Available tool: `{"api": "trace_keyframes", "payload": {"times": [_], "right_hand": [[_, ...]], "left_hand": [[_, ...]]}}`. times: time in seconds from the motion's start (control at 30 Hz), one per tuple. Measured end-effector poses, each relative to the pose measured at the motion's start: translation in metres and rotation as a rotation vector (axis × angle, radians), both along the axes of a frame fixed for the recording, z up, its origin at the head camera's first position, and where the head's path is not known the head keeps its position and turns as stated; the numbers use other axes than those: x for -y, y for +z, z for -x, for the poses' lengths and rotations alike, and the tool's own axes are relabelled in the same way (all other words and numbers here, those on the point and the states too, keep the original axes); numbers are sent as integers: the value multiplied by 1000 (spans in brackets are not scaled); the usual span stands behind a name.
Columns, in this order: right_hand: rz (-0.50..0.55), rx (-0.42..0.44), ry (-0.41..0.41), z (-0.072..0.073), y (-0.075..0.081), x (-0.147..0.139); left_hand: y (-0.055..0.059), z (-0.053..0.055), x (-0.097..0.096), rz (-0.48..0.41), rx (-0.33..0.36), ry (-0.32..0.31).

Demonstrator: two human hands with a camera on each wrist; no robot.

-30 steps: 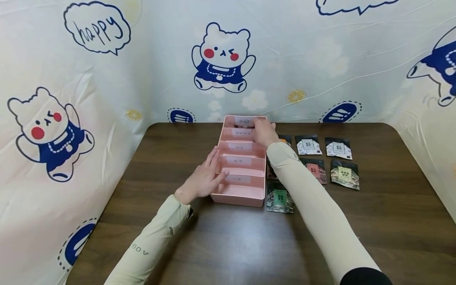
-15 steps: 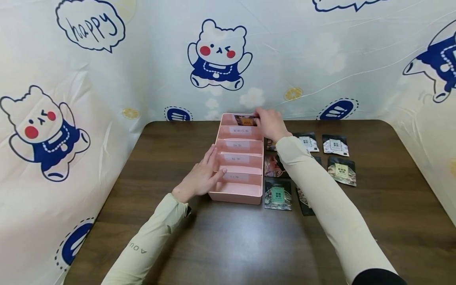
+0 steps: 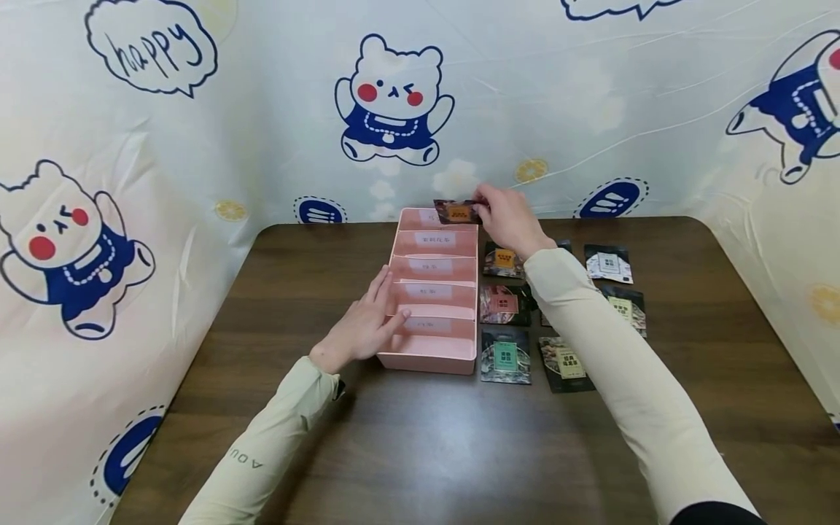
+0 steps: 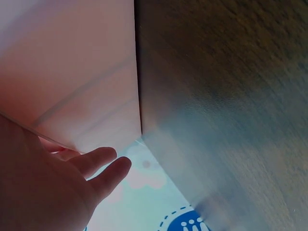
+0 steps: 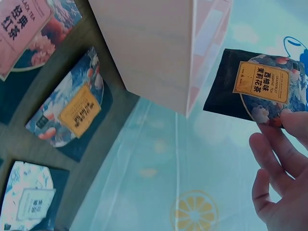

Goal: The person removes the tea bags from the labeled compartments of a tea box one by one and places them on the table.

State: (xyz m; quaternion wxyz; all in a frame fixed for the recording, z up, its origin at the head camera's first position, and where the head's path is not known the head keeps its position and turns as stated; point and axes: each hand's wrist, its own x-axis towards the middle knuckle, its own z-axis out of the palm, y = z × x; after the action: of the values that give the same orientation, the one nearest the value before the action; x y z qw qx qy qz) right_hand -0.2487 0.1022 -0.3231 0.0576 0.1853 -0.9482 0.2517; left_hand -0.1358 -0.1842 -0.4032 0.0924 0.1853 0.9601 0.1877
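A pink box [image 3: 428, 362] stands lengthwise on the table, split into several compartments with labelled dividers. My right hand [image 3: 510, 219] pinches a dark tea sachet [image 3: 457, 212] by one edge, over the box's far end. Its orange label reads grapefruit jasmine tea in the right wrist view, where thumb and fingers hold the corner of the sachet [image 5: 263, 85]. My left hand [image 3: 358, 329] rests at the box's left side, thumb over the rim. In the left wrist view, two straight fingers of the left hand [image 4: 53, 192] lie outside the wall; the others are partly hidden.
Right of the box lie several flat tea sachets: orange-labelled [image 3: 504, 259], red-labelled [image 3: 503, 304], green-labelled [image 3: 505, 356], a pale yellow-labelled one [image 3: 569, 362] and a white one [image 3: 608, 263]. My right sleeve [image 3: 610, 350] covers some. A printed cloth [image 3: 499, 95] hangs behind the table.
My right hand has lifted the orange-labelled sachet up out of the farthest compartment and moved slightly right. The left hand stays at the box. The head view has shifted a little.
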Motion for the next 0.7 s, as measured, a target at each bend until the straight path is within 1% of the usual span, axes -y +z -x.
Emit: {"api": "trace_keyframes", "payload": {"times": [0.27,0.5,0.7], "right_hand": [[32,-49,10,-11,4,-13],[64,-43,2,-27,2,-26],[63,-45,-20,-38,-2,-38]], "left_hand": [[-1,0,1,-10,2,0],[-1,1,0,-8,10,-1],[-1,2,0,-7,8,1]]}}
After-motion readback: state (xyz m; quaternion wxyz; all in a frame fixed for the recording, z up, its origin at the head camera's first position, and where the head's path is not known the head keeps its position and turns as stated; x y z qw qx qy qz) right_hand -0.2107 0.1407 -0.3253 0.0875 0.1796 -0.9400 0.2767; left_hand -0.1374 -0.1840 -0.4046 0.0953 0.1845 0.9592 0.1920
